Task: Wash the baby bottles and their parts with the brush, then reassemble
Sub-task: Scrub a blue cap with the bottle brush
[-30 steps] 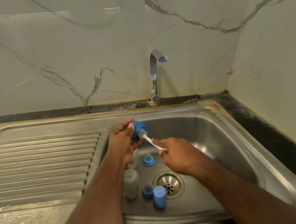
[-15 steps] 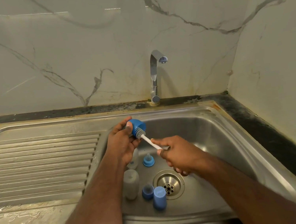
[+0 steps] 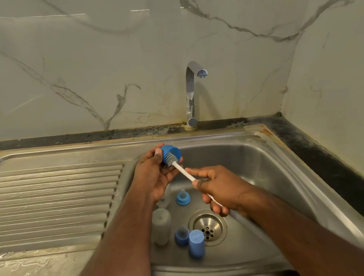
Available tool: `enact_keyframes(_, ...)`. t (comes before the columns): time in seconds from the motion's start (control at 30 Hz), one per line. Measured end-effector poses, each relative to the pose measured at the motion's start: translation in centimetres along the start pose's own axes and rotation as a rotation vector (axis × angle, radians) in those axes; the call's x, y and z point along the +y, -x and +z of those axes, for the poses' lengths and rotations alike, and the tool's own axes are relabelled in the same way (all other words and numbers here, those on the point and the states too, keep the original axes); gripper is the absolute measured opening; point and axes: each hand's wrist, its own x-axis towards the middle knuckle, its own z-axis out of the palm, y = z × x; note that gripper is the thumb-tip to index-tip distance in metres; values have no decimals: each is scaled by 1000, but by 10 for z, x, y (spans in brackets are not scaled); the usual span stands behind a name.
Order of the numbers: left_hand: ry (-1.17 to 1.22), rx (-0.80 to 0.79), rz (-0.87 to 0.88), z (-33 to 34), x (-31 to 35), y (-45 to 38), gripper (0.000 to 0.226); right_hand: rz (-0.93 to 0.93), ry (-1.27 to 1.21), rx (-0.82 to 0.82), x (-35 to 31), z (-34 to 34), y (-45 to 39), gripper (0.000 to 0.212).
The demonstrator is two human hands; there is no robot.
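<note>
Her left hand (image 3: 152, 177) grips a blue cap (image 3: 171, 154) above the sink (image 3: 275, 171); the right hand (image 3: 221, 186) pinches the brush (image 3: 182, 171), bristles inside the cap. Below lie 2 bottles (image 3: 161, 226), a teat (image 3: 182, 197) and 2 more caps (image 3: 195, 243).

I see a steel sink (image 3: 282, 170) with a ribbed drainboard (image 3: 44, 201) to its left and a round drain (image 3: 208, 227) in the basin floor. Chrome tap (image 3: 193, 93) stands behind the basin, against a marble-veined wall (image 3: 93, 56). Dark counter (image 3: 335, 162) borders the right rim.
</note>
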Motion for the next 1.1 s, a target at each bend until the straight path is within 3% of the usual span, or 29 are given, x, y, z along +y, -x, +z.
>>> enact_keyframes(0.1,-35,26,4,0,-3,0,24,3,124,50,1,-4,3,45)
enact_keyframes(0.23,-48,38,15,0,-4,0,23,-166,475,274,4,-3,2,44)
enact_keyframes(0.37,-60,25,30,0,-3,1,25,-191,794,313,3,2,0,50)
enact_keyframes(0.6,-79,41,61,0,-4,1,24,-107,444,145,0,-4,-4,45)
enact_keyframes(0.67,-66,39,50,-1,-4,2,24,-131,323,161,2,-4,0,43)
enact_keyframes(0.8,-61,28,45,0,-4,2,26,-197,637,320,6,-1,-3,46)
enact_keyframes(0.93,-57,26,58,-1,-2,1,26,-136,816,280,2,11,-5,57)
enact_keyframes(1.1,-80,25,73,-2,-3,2,21,-101,526,136,0,-1,-6,47)
